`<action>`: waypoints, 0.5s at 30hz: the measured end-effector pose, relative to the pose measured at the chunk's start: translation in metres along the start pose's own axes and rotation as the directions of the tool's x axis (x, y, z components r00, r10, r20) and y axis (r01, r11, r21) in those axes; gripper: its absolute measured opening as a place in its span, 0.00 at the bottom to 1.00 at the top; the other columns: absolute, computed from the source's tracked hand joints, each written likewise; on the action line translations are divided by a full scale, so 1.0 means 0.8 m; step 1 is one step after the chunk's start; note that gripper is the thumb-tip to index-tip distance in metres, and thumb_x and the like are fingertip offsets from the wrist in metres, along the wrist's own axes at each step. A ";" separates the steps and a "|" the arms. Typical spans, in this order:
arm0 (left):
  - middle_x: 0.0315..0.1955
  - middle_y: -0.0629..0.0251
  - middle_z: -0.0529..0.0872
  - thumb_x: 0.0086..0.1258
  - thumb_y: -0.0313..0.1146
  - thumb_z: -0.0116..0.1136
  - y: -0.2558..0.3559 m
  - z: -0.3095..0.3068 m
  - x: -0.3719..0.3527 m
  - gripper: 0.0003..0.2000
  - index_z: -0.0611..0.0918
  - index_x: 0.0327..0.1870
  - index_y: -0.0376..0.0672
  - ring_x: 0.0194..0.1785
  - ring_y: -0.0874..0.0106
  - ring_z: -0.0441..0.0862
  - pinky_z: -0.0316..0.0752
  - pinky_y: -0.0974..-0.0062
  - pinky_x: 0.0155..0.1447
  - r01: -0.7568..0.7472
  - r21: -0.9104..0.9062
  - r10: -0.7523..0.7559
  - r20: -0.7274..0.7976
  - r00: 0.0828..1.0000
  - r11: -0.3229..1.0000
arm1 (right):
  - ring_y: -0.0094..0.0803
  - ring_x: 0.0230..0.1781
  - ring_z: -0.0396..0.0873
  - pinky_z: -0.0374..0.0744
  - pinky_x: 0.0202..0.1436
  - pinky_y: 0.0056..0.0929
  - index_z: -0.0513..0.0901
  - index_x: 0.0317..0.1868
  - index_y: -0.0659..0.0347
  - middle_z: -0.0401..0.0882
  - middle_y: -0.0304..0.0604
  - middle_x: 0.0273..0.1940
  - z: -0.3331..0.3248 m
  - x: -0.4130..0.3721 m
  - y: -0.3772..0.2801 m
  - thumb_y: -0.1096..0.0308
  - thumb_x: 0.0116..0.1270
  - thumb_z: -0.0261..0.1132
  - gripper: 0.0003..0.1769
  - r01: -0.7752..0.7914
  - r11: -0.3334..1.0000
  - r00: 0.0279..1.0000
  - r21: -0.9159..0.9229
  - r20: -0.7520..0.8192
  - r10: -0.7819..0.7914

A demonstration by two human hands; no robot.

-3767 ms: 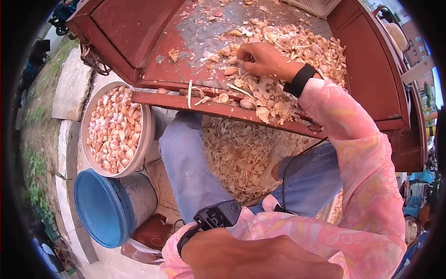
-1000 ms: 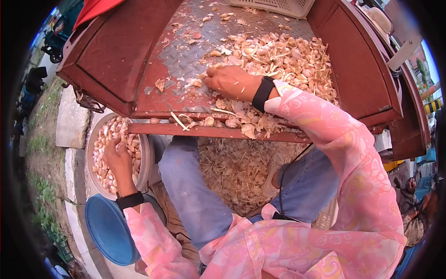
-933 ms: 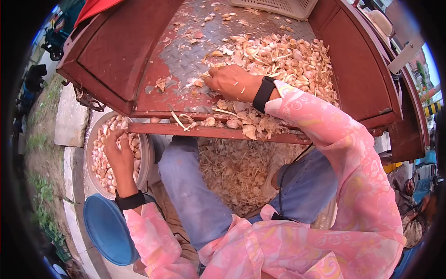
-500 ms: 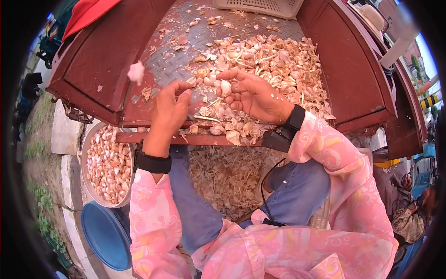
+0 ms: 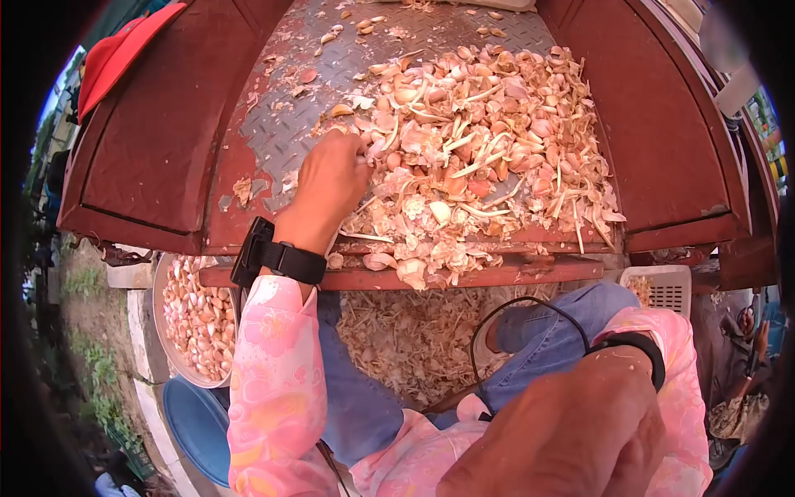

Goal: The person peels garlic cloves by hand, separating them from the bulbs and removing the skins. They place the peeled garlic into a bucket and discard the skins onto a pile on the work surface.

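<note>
Clearly, in the head view, the left hand (image 5: 333,176) had its fingers curled down at the left edge of the garlic pile (image 5: 497,124); whether they pinched anything could not be told. That pile lay across the floor of a red cart (image 5: 166,132). Well apart from it, the right hand (image 5: 571,422) was close to the camera, fingertips hidden, its grip unclear. By the cart's front left corner, more cloves (image 5: 199,323) lay in a bucket (image 5: 158,306).

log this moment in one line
left hand: at edge of garlic pile | right hand: in foreground | cloves: in tub
</note>
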State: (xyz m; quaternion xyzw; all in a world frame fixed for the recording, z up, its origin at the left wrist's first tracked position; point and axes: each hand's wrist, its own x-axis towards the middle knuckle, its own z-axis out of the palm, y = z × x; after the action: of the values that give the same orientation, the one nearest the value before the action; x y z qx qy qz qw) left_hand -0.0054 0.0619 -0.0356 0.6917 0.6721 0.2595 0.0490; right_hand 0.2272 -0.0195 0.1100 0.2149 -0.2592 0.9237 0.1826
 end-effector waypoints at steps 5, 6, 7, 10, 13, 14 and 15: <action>0.30 0.49 0.80 0.57 0.28 0.55 0.001 -0.014 -0.015 0.08 0.78 0.36 0.35 0.35 0.53 0.78 0.71 0.63 0.38 -0.034 0.204 0.031 0.018 0.999 0.978 | 0.41 0.30 0.78 0.76 0.32 0.26 0.74 0.38 0.78 0.77 0.59 0.34 -0.020 -0.022 -0.025 0.72 0.62 0.57 0.13 -0.172 0.905 0.980 -0.389 0.025 0.197; 0.30 0.49 0.80 0.57 0.28 0.55 0.004 -0.016 -0.015 0.08 0.78 0.36 0.35 0.35 0.53 0.78 0.71 0.63 0.38 -0.038 0.206 0.036 0.014 0.999 0.978 | 0.42 0.31 0.78 0.75 0.33 0.26 0.73 0.39 0.77 0.76 0.58 0.35 -0.024 -0.025 -0.033 0.67 0.65 0.57 0.15 -0.320 0.801 0.911 -0.506 0.069 0.407; 0.30 0.49 0.80 0.57 0.29 0.53 0.008 -0.019 -0.017 0.07 0.77 0.35 0.35 0.35 0.51 0.78 0.71 0.59 0.39 0.012 0.146 -0.013 0.002 1.000 0.989 | 0.44 0.30 0.77 0.75 0.32 0.28 0.73 0.38 0.76 0.75 0.60 0.35 -0.022 -0.024 -0.031 0.68 0.65 0.56 0.14 -0.267 0.849 0.939 -0.456 0.074 0.335; 0.30 0.48 0.80 0.58 0.29 0.51 0.011 -0.027 -0.030 0.07 0.77 0.34 0.36 0.35 0.49 0.78 0.71 0.56 0.39 0.086 0.088 -0.083 -0.043 0.996 0.992 | 0.50 0.27 0.73 0.73 0.28 0.35 0.74 0.33 0.76 0.73 0.67 0.35 -0.015 -0.017 -0.020 0.73 0.67 0.52 0.11 -0.093 0.954 0.990 -0.286 0.077 0.120; 0.30 0.47 0.80 0.59 0.30 0.51 0.004 -0.022 -0.042 0.09 0.76 0.38 0.37 0.36 0.49 0.78 0.70 0.55 0.40 0.117 0.115 -0.109 -0.070 0.992 0.986 | 0.53 0.26 0.72 0.71 0.25 0.39 0.74 0.32 0.77 0.71 0.71 0.35 -0.017 -0.014 -0.016 0.76 0.68 0.51 0.11 -0.024 0.977 0.989 -0.210 0.139 0.054; 0.31 0.48 0.80 0.61 0.32 0.52 0.000 -0.020 -0.044 0.09 0.77 0.38 0.37 0.37 0.51 0.78 0.70 0.57 0.40 0.131 0.093 -0.123 -0.084 0.989 0.987 | 0.53 0.26 0.71 0.71 0.25 0.40 0.74 0.32 0.77 0.71 0.72 0.35 -0.016 -0.014 -0.016 0.76 0.68 0.51 0.11 -0.018 0.979 0.983 -0.202 0.175 0.054; 0.32 0.49 0.80 0.63 0.34 0.52 0.000 -0.022 -0.044 0.09 0.77 0.38 0.38 0.37 0.52 0.78 0.70 0.60 0.40 0.144 0.071 -0.137 -0.098 0.986 0.987 | 0.53 0.25 0.71 0.71 0.24 0.40 0.74 0.32 0.77 0.70 0.73 0.35 -0.016 -0.014 -0.017 0.77 0.67 0.50 0.10 -0.013 0.981 0.976 -0.193 0.210 0.054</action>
State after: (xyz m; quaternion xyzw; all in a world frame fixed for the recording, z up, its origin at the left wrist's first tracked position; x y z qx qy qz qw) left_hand -0.0113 0.0230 -0.0306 0.6311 0.7304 0.2609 0.0088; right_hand 0.2386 -0.0044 0.1004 0.2902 -0.3683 0.8691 0.1577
